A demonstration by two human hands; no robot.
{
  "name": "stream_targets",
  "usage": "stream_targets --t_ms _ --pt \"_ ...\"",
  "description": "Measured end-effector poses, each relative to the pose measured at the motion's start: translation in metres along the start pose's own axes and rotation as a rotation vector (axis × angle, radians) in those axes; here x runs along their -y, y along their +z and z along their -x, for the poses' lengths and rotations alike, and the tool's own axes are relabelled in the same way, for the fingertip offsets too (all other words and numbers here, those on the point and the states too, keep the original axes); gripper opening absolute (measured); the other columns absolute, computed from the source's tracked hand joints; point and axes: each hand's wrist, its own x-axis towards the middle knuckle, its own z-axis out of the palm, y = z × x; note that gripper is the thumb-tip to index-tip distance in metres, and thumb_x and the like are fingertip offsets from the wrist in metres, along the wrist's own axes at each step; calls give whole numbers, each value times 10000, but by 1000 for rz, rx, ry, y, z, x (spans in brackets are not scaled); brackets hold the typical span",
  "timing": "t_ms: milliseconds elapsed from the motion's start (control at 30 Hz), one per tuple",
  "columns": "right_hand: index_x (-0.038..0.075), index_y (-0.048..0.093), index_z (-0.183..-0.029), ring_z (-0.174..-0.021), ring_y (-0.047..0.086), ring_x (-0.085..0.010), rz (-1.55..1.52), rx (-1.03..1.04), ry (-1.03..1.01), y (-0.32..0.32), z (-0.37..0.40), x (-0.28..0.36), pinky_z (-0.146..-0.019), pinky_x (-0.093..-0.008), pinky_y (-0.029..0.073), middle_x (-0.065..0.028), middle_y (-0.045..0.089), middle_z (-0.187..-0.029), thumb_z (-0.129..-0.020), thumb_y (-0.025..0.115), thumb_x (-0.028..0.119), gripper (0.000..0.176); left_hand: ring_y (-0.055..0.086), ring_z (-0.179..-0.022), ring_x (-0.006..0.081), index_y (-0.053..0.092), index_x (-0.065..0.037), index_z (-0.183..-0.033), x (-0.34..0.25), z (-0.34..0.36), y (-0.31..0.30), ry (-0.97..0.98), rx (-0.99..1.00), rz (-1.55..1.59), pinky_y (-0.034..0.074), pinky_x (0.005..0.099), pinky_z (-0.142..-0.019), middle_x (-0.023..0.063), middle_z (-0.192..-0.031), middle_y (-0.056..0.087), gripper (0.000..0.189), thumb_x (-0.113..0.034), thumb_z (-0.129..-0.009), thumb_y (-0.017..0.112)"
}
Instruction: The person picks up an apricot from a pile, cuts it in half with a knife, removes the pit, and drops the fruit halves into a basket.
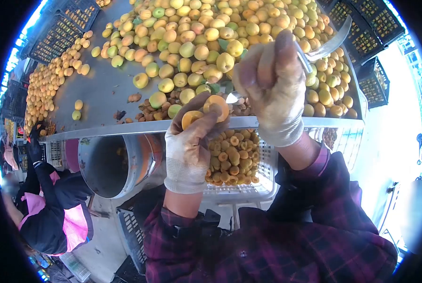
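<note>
My left hand [192,146], in a stained white glove, is closed around a split apricot [216,107] at the table's front edge. Its two orange halves lie cut side up between thumb and fingers. To the right and higher, my right hand [274,89], gloved too, makes a fist around a metal tool [331,43] whose curved, blade-like end points up and right. A small shiny metal tip [233,97] shows below that fist, near the apricot. Beyond both hands spreads a heap of whole apricots [192,35]. Loose brown pits [156,114] lie by the left hand.
Below the metal table edge [126,128] stands a white crate [263,181] of apricot halves [232,158], beside a large metal bucket [102,165]. A person in black and pink [55,212] works at the left. Black crates [380,23] of fruit stand behind.
</note>
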Motion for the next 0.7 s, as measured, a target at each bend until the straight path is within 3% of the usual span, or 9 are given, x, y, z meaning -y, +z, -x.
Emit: stream_targets --t_ms 100,233,333,400,467,533,600,633,700 --pt "92 464 -539 -444 438 -94 -39 -58 95 -1 2 -4 -433 -246 351 -80 578 -554 -966 634 405 556 685 -1023 243 565 65 -1265 -2 1 9 -44 -31 17 606 377 -879 146 -1161 653 377 0 -906 661" --pt "84 485 -570 -463 456 -78 98 -41 112 3 10 -3 -446 -230 350 -54 567 -554 -940 660 397 515 694 -983 227 589 58 -1233 -1 1 11 -27 -46 -2 610 363 -869 146 -1141 660 352 22 -893 671" --pt "88 491 -593 -449 426 -84 65 -104 46 11 12 -12 -432 -242 329 -41 553 -553 -940 656 414 504 698 -960 222 614 61 -1187 1 0 9 -13 -66 50 616 354 -852 149 -1112 669 316 52 -877 673" --pt "120 338 -629 -483 377 -133 119 -40 133 0 4 -18 -467 -284 313 -46 449 -580 -1033 454 492 561 703 -939 224 625 71 -1149 0 1 12 20 -159 37 621 347 -825 157 -1090 671 303 82 -851 683" --pt "86 493 -630 -452 410 -99 -417 -24 197 -16 -4 -38 -408 -269 295 -34 544 -569 -964 627 387 470 701 -914 210 632 72 -1132 0 1 13 33 -167 -3 617 331 -805 149 -1059 677 299 78 -840 698" --pt "78 553 -675 -487 480 -96 -263 -78 162 -3 3 -33 -423 -276 351 -36 574 -603 -952 655 335 391 699 -890 196 640 74 -1116 2 -1 11 49 -176 -45 613 316 -786 141 -1028 682 296 73 -829 713" --pt "66 626 -754 -538 549 -97 561 257 -259 3 3 -36 -444 -277 404 -34 602 -639 -934 674 282 285 693 -846 199 633 69 -1092 5 -4 5 105 -180 -245 628 337 -782 135 -981 679 299 96 -805 710" --pt "45 673 -847 -600 602 -102 806 322 -123 7 13 -14 -472 -270 443 -31 636 -704 -929 664 244 215 696 -827 206 647 73 -1035 1 -2 10 133 -238 -342 631 335 -769 127 -944 681 243 86 -803 720" --pt "57 657 -816 -575 576 -97 446 127 56 7 13 -27 -458 -265 421 -29 621 -688 -934 656 248 224 697 -834 208 641 74 -1045 6 -5 4 116 -233 -333 632 334 -764 130 -955 680 261 86 -798 723"
